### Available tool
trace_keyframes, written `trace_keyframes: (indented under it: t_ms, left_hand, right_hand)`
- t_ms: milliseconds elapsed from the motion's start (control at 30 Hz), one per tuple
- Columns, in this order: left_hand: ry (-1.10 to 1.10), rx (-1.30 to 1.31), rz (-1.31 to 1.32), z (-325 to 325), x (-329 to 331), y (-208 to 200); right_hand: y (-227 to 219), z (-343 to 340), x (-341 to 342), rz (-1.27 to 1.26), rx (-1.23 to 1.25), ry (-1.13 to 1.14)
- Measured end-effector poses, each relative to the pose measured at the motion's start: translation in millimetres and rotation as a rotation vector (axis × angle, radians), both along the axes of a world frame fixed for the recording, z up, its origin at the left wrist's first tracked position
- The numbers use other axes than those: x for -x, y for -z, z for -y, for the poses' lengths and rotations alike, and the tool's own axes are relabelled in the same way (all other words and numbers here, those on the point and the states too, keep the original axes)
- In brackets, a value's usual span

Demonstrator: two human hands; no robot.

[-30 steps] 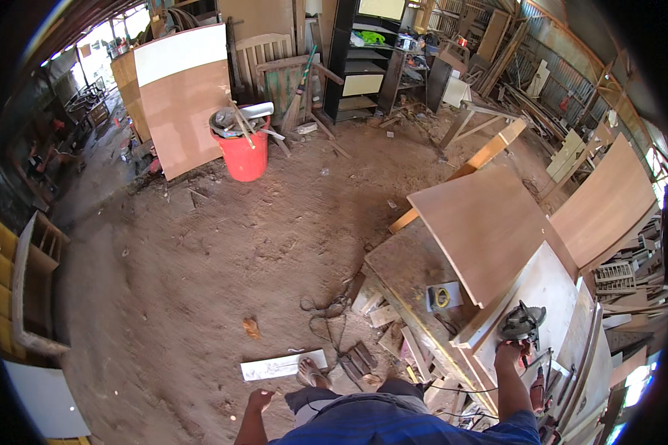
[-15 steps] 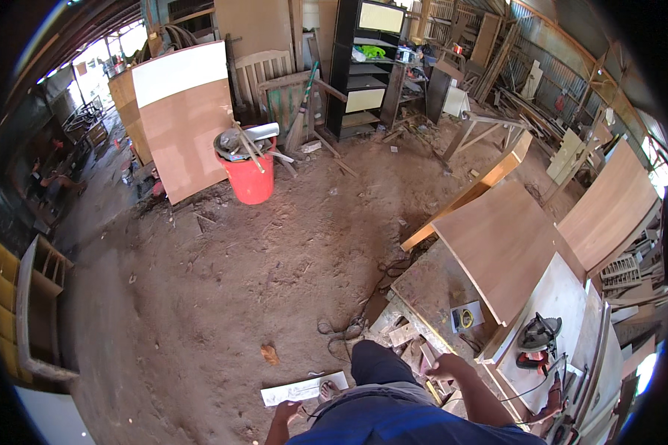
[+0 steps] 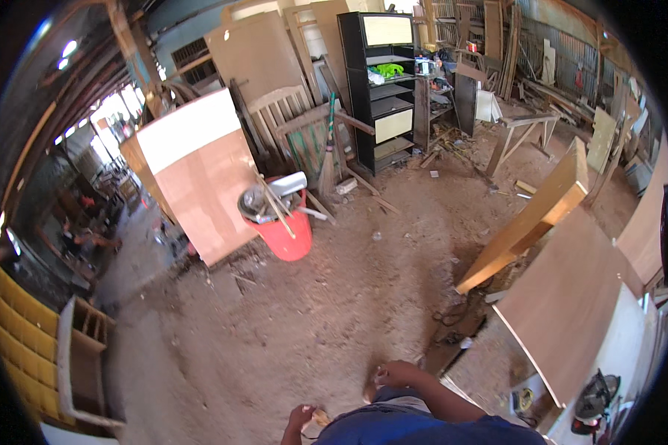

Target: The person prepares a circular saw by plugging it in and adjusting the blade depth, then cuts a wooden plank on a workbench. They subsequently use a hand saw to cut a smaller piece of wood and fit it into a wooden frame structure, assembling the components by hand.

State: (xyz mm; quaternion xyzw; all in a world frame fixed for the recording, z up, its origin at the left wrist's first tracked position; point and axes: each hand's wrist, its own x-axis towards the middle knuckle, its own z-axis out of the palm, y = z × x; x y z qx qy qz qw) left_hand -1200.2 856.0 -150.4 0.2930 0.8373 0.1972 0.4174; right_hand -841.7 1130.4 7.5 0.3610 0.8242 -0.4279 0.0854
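Low in the view, my left hand (image 3: 300, 417) is beside my waist with its fingers curled in; what they hold, if anything, is too small to make out. Just past it, a brown dry leaf (image 3: 321, 417) lies on the dirt floor. My right hand (image 3: 395, 373) hangs in front of my body, its fingers loosely bent and nothing visible in them. Nearest to that hand is the workbench (image 3: 490, 356) on the right, which carries a brown plywood sheet (image 3: 564, 304), a yellow roll (image 3: 523, 400) and a circular saw (image 3: 595, 397).
A red bucket (image 3: 288, 237) full of scraps stands ahead, beside a leaning panel (image 3: 204, 185). Behind it are a broom (image 3: 328, 159) and a black shelf cabinet (image 3: 360, 96). An orange-brown wooden slab (image 3: 527, 215) leans by the bench. A wooden cabinet frame (image 3: 67, 363) lies left.
The view has tipped upward, so the bucket, cabinet and bench appear lower and farther right. My right hand has come in from the bench side toward my body's middle.
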Motion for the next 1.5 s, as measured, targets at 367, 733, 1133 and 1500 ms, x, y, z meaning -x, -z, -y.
trace_keyframes:
  t_ms: [367,733,1133,1500]
  left_hand:
    - [-0.043,0.346,0.042,-111,82,-18]
    - [0.662,0.256,0.115,-524,107,29]
    - [0.816,-0.111,-0.129,-1123,23,-56]
    - [1.857,0.008,-0.321,-1284,-36,17]
  right_hand:
    - [-120,-246,102,-0.331,0.131,0.155]
    - [51,-452,-54,0.12,-0.018,0.578]
    - [142,-421,-182,0.495,0.542,1.238]
    - [221,-780,-269,0.337,0.406,1.115]
